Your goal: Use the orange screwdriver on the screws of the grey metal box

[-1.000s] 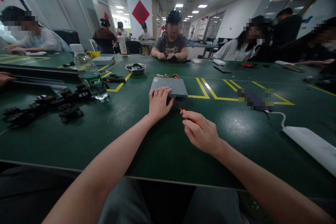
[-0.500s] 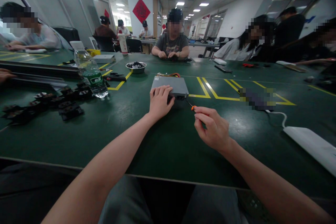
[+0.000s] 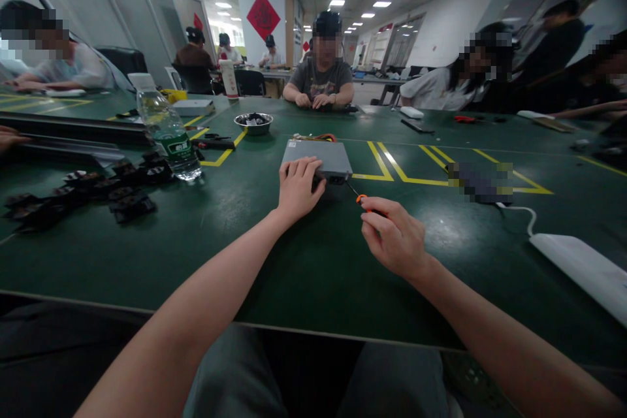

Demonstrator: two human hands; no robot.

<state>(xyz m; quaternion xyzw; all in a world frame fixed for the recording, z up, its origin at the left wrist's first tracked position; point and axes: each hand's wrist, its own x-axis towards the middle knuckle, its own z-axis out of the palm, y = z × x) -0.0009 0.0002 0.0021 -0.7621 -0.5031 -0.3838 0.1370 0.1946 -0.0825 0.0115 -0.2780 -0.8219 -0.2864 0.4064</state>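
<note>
A grey metal computer power supply [image 3: 326,155] lies flat on the green table, its bundle of coloured wires [image 3: 321,137] at the far edge. My left hand [image 3: 300,186] grips its near left part, fingers over the top and thumb down at the front side. In my right hand [image 3: 394,232] is a screwdriver [image 3: 361,198] with an orange and black handle, pinched between thumb and fingers. The thin shaft points up and left to the supply's near right corner. Whether the tip sits in a screw is too small to tell.
Left of the supply stand a water bottle [image 3: 171,137] and several black plastic parts [image 3: 130,202]. Behind is a metal bowl [image 3: 253,123] of small pieces. At right lie a blurred dark device [image 3: 480,183] and a white cabled device [image 3: 582,268]. A person [image 3: 321,78] sits opposite.
My right hand has shifted very slightly left, and more of the screwdriver's handle shows between its fingers. My left hand and the power supply stay in place.
</note>
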